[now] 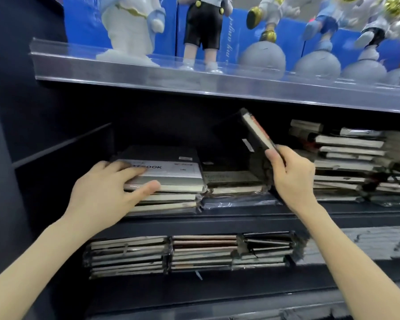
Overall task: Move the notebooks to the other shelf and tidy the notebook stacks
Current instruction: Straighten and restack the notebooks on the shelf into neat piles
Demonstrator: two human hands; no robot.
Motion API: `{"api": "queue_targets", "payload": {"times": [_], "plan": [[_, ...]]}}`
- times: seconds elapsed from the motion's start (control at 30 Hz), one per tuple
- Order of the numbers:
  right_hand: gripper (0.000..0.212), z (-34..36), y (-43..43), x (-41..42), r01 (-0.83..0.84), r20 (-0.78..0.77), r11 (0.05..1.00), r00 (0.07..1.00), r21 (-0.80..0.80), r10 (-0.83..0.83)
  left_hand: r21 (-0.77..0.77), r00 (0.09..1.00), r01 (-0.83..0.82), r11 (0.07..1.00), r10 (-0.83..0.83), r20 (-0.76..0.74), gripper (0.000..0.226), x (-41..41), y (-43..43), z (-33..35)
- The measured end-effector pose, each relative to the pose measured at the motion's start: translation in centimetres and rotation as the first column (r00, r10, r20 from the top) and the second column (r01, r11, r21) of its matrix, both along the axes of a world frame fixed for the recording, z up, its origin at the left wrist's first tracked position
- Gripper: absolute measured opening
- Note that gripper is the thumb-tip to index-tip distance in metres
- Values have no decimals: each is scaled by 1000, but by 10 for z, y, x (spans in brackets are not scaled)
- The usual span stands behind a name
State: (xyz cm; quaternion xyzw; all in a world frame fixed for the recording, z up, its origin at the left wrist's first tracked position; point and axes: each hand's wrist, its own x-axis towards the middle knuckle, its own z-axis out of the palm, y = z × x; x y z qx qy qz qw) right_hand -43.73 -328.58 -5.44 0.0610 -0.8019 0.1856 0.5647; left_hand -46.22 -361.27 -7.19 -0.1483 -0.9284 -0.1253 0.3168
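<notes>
The left hand lies spread on the left stack on the middle shelf, fingers flat on the top cover; firm pressure there steadies it. The right hand pinches a black notebook tilted above the centre stack. Best lowered flat, edges squared.

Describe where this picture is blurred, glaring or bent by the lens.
Head view: figurines and right-hand notebook stacks blur; glare streaks the clear shelf rail; the wide lens bows the shelves; the tilted notebook at centre looks sharper.
</notes>
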Motion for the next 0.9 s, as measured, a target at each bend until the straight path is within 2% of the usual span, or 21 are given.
{"api": "queue_targets", "payload": {"times": [0.03,0.07,0.13,0.17,0.27,0.33,0.37,0.43,0.53,0.57,0.6,0.63,0.7,0.77,0.83,0.87,0.9], "plan": [[42,1,-10,-1,28,-50,997,998,66,-25,122,997,52,991,-59,50,95,0,-2,3],[43,1,-23,-2,41,-101,990,994,132,-28,312,987,99,945,-133,90,90,1,-5,5],[47,0,-50,-4,-3,-138,975,990,223,35,682,960,116,722,-258,110,78,-1,-12,9],[48,1,-64,-6,-56,-101,961,991,272,86,772,954,83,630,-274,121,75,-3,-15,11],[45,1,-109,-14,-183,97,853,983,488,156,884,908,-32,467,-356,221,77,-5,-16,20],[45,6,-125,-15,-275,222,798,958,537,181,891,874,-87,445,-396,282,78,-7,-13,29],[45,11,-127,-13,-344,289,811,930,473,226,871,870,-82,485,-392,300,77,-7,-12,32],[43,18,-118,-7,-427,371,874,870,232,326,807,878,-82,585,-341,336,75,-7,-13,33],[43,13,-92,-8,-334,430,928,822,-165,373,759,877,-159,631,-262,402,78,-4,-17,26],[46,9,-91,-9,-314,485,913,775,-260,405,784,863,-172,596,-293,412,77,-1,-18,22],[50,4,-95,-10,-319,529,886,714,-337,458,838,841,-175,517,-363,400,74,2,-17,20],[51,-2,-102,-12,-330,546,857,666,-394,508,901,815,-176,396,-455,359,68,5,-15,19],[50,-8,-123,-13,-342,520,832,658,-437,544,970,799,-165,177,-553,237,55,5,-13,21],[47,-6,-137,-15,-320,499,831,681,-456,536,986,792,-118,121,-587,167,48,6,-19,25],[50,-2,-135,-13,-316,515,802,635,-506,575,977,785,-144,156,-583,209,54,7,-26,30],[52,0,-127,-10,-314,512,772,602,-553,612,952,803,-189,239,-521,290,63,5,-28,30],[55,0,-113,-9,-299,502,750,591,-591,631,904,848,-193,382,-399,349,70,5,-30,30]]}}
